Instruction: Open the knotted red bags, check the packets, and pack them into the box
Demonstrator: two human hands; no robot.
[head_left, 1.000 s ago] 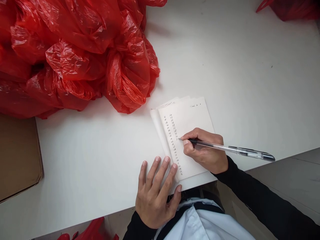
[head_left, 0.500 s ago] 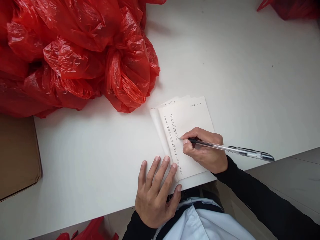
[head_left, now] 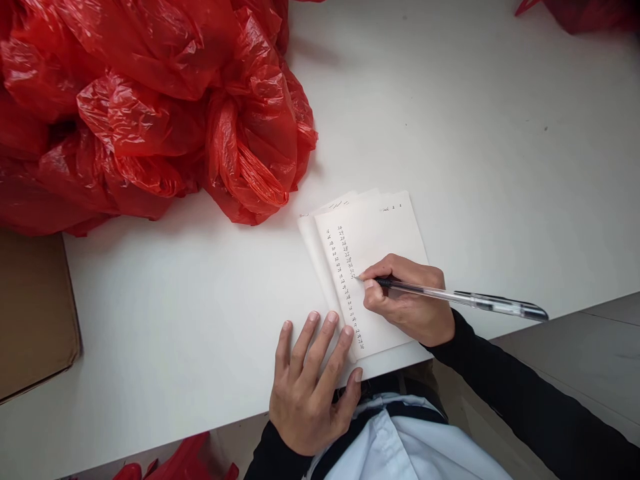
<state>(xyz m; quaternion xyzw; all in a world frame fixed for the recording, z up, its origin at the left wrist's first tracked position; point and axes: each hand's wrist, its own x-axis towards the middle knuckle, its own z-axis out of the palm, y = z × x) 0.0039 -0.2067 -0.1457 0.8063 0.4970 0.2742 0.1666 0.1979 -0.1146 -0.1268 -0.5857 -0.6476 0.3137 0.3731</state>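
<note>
My right hand pinches a clear ballpoint pen, its tip resting on a small stack of white paper sheets near the table's front edge. Two columns of handwritten numbers run down the top sheet, and the pen tip sits at the bottom of the second column. My left hand lies flat with fingers stretched out, fingertips pressing the lower left corner of the sheets.
A big heap of crumpled red plastic bags fills the back left of the white table. A brown cardboard box stands at the left edge. More red plastic shows at the top right and below the table.
Both hands keep their place; the pen tip has barely shifted on the second column of numbers. The view has drifted slightly.
</note>
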